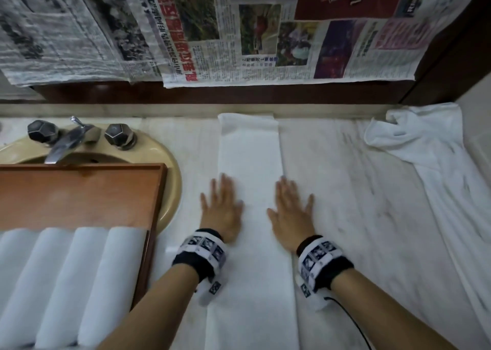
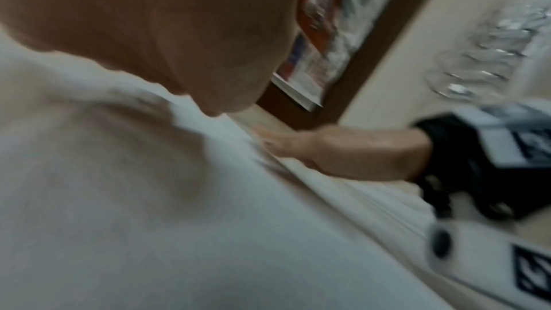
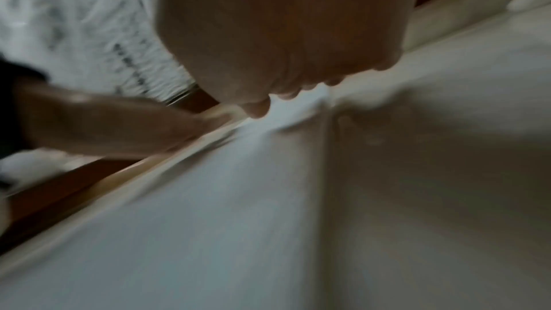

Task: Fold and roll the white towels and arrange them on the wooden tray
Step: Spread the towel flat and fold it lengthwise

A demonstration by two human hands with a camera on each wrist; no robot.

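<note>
A white towel (image 1: 249,153), folded into a long narrow strip, lies on the marble counter and runs from the back wall toward me. My left hand (image 1: 223,206) lies flat on its left edge, fingers spread. My right hand (image 1: 289,211) presses flat on its right edge, partly on the counter. Both hands are blurred. The wooden tray (image 1: 79,190) sits at the left over the basin, with several rolled white towels (image 1: 63,283) in its near half. In the wrist views, the towel (image 2: 149,220) fills the frame under the left palm (image 2: 149,20) and the right palm (image 3: 283,32).
A loose crumpled white towel (image 1: 425,147) lies at the back right and trails down the counter's right side. A beige basin (image 1: 170,163) with a tap (image 1: 66,142) stands at the back left. Newspaper (image 1: 212,30) covers the wall behind.
</note>
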